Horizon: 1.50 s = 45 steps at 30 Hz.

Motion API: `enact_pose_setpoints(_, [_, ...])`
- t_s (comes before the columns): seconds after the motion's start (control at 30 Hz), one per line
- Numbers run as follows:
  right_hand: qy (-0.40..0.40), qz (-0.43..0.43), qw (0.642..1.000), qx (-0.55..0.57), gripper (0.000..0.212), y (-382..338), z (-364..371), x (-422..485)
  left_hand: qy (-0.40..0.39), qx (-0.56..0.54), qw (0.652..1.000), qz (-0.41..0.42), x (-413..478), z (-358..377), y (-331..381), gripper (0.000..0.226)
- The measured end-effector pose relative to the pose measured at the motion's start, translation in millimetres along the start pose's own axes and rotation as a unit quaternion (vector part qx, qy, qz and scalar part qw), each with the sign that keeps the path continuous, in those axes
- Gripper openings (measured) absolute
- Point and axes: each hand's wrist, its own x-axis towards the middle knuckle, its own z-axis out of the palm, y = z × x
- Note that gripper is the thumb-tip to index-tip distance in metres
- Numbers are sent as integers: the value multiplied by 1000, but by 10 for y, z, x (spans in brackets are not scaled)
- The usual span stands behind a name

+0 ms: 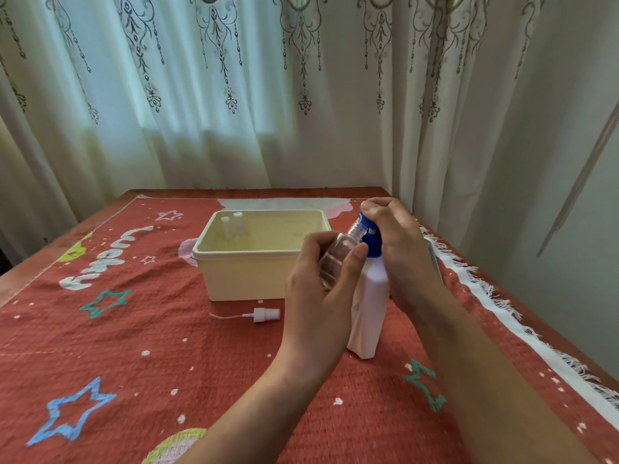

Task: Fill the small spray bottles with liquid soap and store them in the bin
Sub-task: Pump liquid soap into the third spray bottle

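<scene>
Where two bare forearms rise from the bottom edge of the frame, they pass over a red woven cloth (167,346) printed with blue, green and white stars; it covers most of the wooden tabletop (301,191) and ends in a white fringe along the right side. Right of centre, a tall white plastic soap bottle (370,309) stands upright on the cloth; the left hand (321,283) is just to its left, fingers and thumb curled round a small clear plastic spray bottle (336,259) held off the cloth and tilted, its uncapped neck pointing up and right, just beside the blue pump head (371,241) of the soap bottle; how much liquid it holds I cannot tell. The right hand (398,242) sits over that pump head with its fingers curled down on the top, hiding most of it. Left of the soap bottle and lower than centre, a white spray cap (266,314) with a thin dip tube lies on its side on the cloth, apart from both hands. Just beyond it, at mid-frame, stands a cream rectangular plastic bin (248,276), open at the top; two small bottles with white caps (231,226) stand upright together in its far left corner. Behind the tabletop, pale patterned curtains (234,95) fill the upper frame.
</scene>
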Motion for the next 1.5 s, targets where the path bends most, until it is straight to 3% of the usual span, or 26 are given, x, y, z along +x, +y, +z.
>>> enact_pose_setpoints(0.17, [-6,4,1000,2,20,-41,18,-27,1,-3,1000,2,26,13,12,21])
enact_pose_setpoints(0.47, [-8,-12,1000,7,7,-37,12,-27,1,1,1000,-6,11,19,-15,19])
enact_pose_setpoints(0.67, [-9,-3,1000,8,24,-43,20,-49,2,3,1000,-4,37,15,5,18])
enact_pose_setpoints(0.9, [1,-4,1000,-5,9,-41,12,-14,0,8,1000,-5,2,23,-10,21])
enact_pose_setpoints(1.17, [-10,15,1000,7,22,-27,8,-29,2,5,1000,2,33,20,10,19])
enact_pose_setpoints(1.33, [-12,8,1000,-2,10,-21,6,-9,1,1,1000,-3,9,17,4,28])
enact_pose_setpoints(1.5, [-4,0,1000,6,8,-23,6,-8,1,-2,1000,-3,14,12,-8,19])
